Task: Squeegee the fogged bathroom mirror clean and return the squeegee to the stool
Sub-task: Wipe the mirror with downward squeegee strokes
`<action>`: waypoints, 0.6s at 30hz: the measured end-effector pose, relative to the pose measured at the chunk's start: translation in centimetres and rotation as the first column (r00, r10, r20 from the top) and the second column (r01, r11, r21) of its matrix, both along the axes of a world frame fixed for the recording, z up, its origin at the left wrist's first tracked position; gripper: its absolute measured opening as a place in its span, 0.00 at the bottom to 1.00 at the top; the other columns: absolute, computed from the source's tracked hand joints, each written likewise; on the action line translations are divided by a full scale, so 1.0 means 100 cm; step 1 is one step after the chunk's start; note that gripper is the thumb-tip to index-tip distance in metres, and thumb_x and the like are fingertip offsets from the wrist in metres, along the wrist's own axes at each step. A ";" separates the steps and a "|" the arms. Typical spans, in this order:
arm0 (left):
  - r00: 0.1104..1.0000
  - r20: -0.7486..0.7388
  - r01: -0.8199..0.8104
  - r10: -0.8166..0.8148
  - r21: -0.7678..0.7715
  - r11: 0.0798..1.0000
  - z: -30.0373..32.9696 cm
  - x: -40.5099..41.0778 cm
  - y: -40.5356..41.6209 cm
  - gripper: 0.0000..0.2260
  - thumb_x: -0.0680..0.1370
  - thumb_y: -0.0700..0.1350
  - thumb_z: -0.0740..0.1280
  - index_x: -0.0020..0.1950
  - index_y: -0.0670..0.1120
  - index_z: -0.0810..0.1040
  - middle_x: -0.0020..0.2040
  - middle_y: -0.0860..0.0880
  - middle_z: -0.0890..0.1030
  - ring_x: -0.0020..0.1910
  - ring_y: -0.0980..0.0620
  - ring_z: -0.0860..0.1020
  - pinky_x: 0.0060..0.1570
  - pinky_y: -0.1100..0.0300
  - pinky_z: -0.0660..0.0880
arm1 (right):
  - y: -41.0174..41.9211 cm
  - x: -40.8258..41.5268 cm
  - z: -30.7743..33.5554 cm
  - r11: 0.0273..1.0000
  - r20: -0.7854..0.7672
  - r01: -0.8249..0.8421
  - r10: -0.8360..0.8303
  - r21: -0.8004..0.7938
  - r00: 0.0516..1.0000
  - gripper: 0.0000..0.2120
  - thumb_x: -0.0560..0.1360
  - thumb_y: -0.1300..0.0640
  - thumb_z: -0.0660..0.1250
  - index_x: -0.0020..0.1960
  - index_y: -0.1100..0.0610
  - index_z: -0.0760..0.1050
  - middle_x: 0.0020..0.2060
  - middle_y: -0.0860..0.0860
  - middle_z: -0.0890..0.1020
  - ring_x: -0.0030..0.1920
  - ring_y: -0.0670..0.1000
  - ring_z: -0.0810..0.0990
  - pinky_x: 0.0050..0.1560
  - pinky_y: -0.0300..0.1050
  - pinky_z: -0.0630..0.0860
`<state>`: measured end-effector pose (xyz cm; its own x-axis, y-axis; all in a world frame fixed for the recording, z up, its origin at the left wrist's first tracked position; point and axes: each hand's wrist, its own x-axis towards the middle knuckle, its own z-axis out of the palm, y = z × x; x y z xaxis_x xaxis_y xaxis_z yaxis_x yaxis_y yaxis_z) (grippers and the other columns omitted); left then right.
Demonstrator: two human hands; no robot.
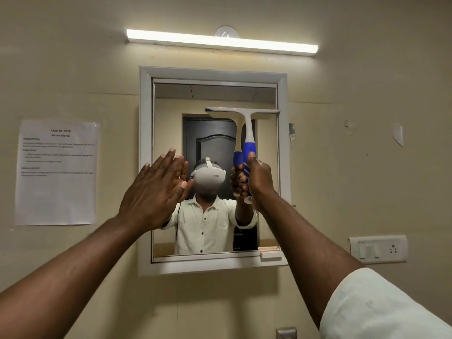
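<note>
Upright blue-handled squeegee (pixel 247 133) against white-framed mirror (pixel 171 133)

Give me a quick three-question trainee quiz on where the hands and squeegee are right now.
1. True or false: the right hand grips the squeegee by its blue handle.
2. The squeegee's blade sits near which part of the mirror? A) upper right B) lower left C) bottom edge
3. Fill in: the left hand is raised with its fingers ____ and holds nothing.

Key: 1 true; 2 A; 3 straight.
</note>
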<state>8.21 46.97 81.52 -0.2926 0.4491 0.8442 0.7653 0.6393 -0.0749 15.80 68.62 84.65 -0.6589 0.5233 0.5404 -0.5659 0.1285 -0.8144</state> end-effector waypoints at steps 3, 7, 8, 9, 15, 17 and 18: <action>1.000 0.006 0.008 -0.008 0.004 1.000 -0.010 -0.002 -0.006 0.27 0.77 0.61 0.41 0.72 0.55 0.37 0.75 0.57 0.38 0.73 0.60 0.39 0.71 0.59 0.39 | -0.005 0.002 -0.012 0.999 -0.008 -0.035 0.034 -0.028 0.999 0.19 0.80 0.46 0.52 0.47 0.61 0.70 0.30 0.53 0.69 0.28 0.51 0.65 0.31 0.44 0.62; 1.000 0.006 0.003 -0.003 0.000 1.000 -0.020 -0.001 -0.014 0.27 0.77 0.62 0.41 0.72 0.56 0.35 0.75 0.57 0.39 0.74 0.60 0.40 0.72 0.57 0.41 | -0.010 0.008 -0.026 0.996 0.006 -0.066 0.066 -0.066 0.998 0.18 0.80 0.46 0.52 0.50 0.61 0.69 0.30 0.53 0.68 0.28 0.51 0.64 0.30 0.44 0.62; 1.000 0.012 0.003 -0.003 -0.003 1.000 -0.023 0.000 -0.016 0.26 0.77 0.62 0.41 0.72 0.56 0.35 0.75 0.57 0.39 0.74 0.59 0.40 0.73 0.56 0.41 | -0.011 0.010 -0.030 0.995 0.014 -0.066 0.068 -0.069 0.998 0.18 0.81 0.46 0.52 0.50 0.61 0.69 0.30 0.53 0.68 0.28 0.51 0.64 0.30 0.44 0.61; 1.000 0.018 0.001 -0.001 -0.006 1.000 -0.025 0.000 -0.018 0.27 0.77 0.62 0.41 0.72 0.57 0.35 0.75 0.57 0.39 0.74 0.59 0.40 0.73 0.56 0.41 | -0.011 0.011 -0.033 0.994 0.022 -0.077 0.079 -0.075 0.997 0.18 0.81 0.45 0.52 0.50 0.60 0.69 0.30 0.53 0.68 0.28 0.51 0.64 0.30 0.44 0.61; 0.999 0.052 -0.007 0.008 -0.017 1.000 -0.040 0.007 -0.030 0.26 0.77 0.62 0.41 0.71 0.57 0.35 0.74 0.58 0.38 0.74 0.59 0.41 0.74 0.54 0.43 | -0.017 0.019 -0.051 0.999 0.135 -0.029 0.034 -0.044 0.990 0.19 0.80 0.44 0.50 0.50 0.58 0.69 0.30 0.50 0.68 0.27 0.47 0.63 0.26 0.40 0.60; 0.997 0.072 -0.022 0.024 -0.027 0.999 -0.046 0.009 -0.033 0.27 0.77 0.63 0.40 0.72 0.57 0.35 0.74 0.58 0.38 0.75 0.59 0.41 0.74 0.54 0.44 | -0.019 0.021 -0.059 0.993 0.117 -0.075 0.085 -0.087 0.990 0.18 0.80 0.44 0.51 0.50 0.58 0.69 0.30 0.50 0.68 0.28 0.48 0.63 0.28 0.41 0.59; 0.996 0.083 -0.032 0.034 -0.033 0.999 -0.048 0.010 -0.035 0.27 0.77 0.63 0.40 0.72 0.56 0.36 0.75 0.57 0.38 0.75 0.58 0.41 0.74 0.54 0.44 | -0.020 0.023 -0.064 0.989 0.101 -0.096 0.107 -0.115 0.989 0.18 0.81 0.45 0.51 0.49 0.59 0.69 0.31 0.51 0.68 0.29 0.48 0.63 0.30 0.43 0.59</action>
